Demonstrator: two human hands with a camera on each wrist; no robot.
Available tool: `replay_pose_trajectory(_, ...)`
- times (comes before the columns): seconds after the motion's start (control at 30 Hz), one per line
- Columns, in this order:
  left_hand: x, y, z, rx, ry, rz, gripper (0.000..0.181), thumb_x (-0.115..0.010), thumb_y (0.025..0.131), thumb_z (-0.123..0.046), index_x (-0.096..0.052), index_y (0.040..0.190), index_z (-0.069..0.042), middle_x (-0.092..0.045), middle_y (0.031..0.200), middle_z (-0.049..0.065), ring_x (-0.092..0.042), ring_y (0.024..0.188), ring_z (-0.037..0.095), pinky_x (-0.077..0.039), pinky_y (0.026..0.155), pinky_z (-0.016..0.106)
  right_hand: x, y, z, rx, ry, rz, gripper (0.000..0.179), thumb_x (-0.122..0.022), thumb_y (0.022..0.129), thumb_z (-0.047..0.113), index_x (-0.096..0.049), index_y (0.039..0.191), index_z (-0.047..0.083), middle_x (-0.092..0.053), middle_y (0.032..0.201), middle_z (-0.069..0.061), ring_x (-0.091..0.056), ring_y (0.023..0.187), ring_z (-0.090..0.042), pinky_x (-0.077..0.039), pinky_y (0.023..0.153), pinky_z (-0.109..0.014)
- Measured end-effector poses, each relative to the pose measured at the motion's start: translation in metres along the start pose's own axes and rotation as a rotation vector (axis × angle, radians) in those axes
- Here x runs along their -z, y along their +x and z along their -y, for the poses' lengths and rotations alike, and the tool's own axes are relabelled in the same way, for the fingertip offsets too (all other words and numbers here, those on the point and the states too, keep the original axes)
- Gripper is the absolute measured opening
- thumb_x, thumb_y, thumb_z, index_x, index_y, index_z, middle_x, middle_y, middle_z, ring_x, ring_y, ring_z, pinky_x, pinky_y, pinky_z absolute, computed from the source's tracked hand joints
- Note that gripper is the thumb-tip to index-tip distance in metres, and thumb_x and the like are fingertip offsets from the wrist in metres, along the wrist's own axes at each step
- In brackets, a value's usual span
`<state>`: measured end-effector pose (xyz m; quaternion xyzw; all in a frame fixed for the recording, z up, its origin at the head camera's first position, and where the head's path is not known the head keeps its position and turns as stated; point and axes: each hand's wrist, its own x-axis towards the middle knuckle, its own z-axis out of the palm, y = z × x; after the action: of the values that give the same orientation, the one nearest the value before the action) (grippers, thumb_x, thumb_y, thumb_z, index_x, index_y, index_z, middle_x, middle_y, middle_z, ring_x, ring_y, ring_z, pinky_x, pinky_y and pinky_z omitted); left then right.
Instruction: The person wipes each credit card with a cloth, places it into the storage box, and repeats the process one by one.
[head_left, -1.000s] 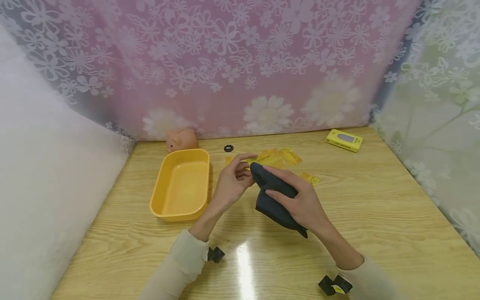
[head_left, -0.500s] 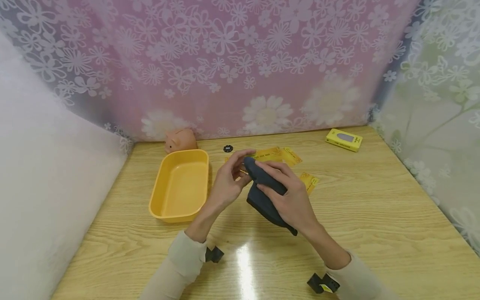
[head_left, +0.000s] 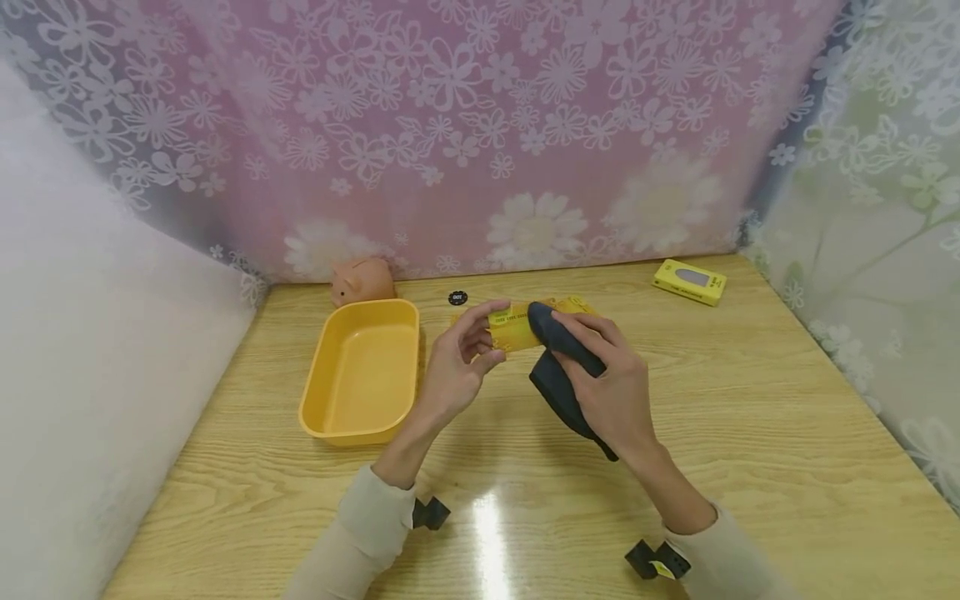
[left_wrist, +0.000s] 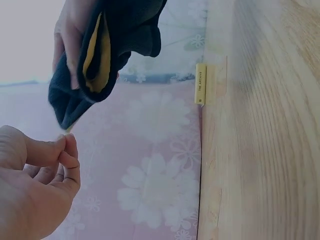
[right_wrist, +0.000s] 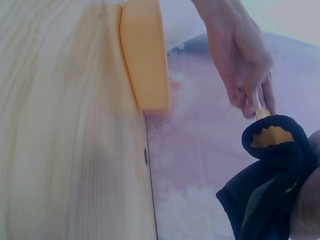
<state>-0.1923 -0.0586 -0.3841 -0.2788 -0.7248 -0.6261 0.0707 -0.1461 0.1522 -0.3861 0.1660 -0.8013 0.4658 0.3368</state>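
My left hand pinches the left end of a yellow printed card, held up over the table. My right hand grips a dark blue cloth, folded over the card's right end, so that part is hidden. In the left wrist view, thumb and forefinger meet at the card's edge, just below the cloth. Yellow shows inside a loop of the cloth in the right wrist view, with the left hand close above it.
A yellow-orange tray stands left of the hands, with a pink piggy bank behind it. A black round chip lies at the back. More yellow cards lie behind the cloth; a yellow box sits back right.
My right hand and the cloth moved slightly left, then back right along the card, so more of its printed face shows. My left hand has stayed almost in place.
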Motion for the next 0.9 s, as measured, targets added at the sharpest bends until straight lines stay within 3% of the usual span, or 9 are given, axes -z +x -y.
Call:
replay_pose_trajectory(0.2, 0.000, 0.003, -0.002, 0.021, 0.063, -0.005, 0.058, -0.073, 0.092, 0.004, -0.059, 0.146, -0.011, -0.067, 0.106, 0.013, -0.063, 0.090, 0.023, -0.057, 0.080, 0.027, 0.019, 0.007, -0.009, -0.061, -0.029, -0.069, 0.049, -0.080, 0.088, -0.005, -0.074, 0.132, 0.015, -0.069, 0.125, -0.011, -0.068, 0.114, -0.031, -0.049, 0.094, -0.006)
replay_pose_trajectory(0.4, 0.002, 0.009, -0.004, 0.045, 0.155, -0.010, 0.058, -0.071, 0.094, 0.005, -0.059, 0.147, -0.013, -0.066, 0.104, 0.010, -0.062, 0.089, 0.019, -0.058, 0.082, 0.032, 0.025, 0.017, -0.002, -0.035, -0.047, -0.116, 0.050, -0.081, 0.086, -0.005, -0.075, 0.131, 0.017, -0.070, 0.123, -0.009, -0.069, 0.109, -0.031, -0.051, 0.092, -0.009)
replay_pose_trajectory(0.6, -0.002, 0.020, -0.007, 0.039, 0.173, -0.022, 0.058, -0.066, 0.098, 0.007, -0.056, 0.150, -0.015, -0.059, 0.120, 0.010, -0.061, 0.091, 0.020, -0.056, 0.078, 0.030, 0.008, 0.027, 0.016, 0.026, 0.032, -0.055, 0.049, -0.082, 0.086, -0.005, -0.075, 0.131, 0.014, -0.070, 0.122, -0.009, -0.069, 0.112, -0.029, -0.053, 0.096, -0.014)
replay_pose_trajectory(0.77, -0.005, 0.026, -0.009, 0.042, 0.146, -0.036, 0.059, -0.063, 0.099, 0.007, -0.053, 0.152, -0.016, -0.061, 0.118, 0.012, -0.062, 0.090, 0.023, -0.053, 0.075, 0.028, -0.014, 0.029, 0.028, 0.042, 0.089, 0.000, 0.049, -0.081, 0.088, -0.002, -0.074, 0.133, 0.015, -0.069, 0.125, -0.008, -0.068, 0.117, -0.025, -0.058, 0.097, -0.027)
replay_pose_trajectory(0.9, -0.004, 0.026, -0.007, 0.049, 0.099, -0.031, 0.061, -0.060, 0.100, 0.010, -0.053, 0.153, -0.019, -0.067, 0.107, 0.012, -0.062, 0.087, 0.023, -0.052, 0.074, 0.029, -0.027, 0.028, 0.032, 0.040, 0.102, 0.034, 0.047, -0.081, 0.089, -0.001, -0.073, 0.133, 0.013, -0.069, 0.126, -0.009, -0.068, 0.117, -0.027, -0.060, 0.096, -0.042)
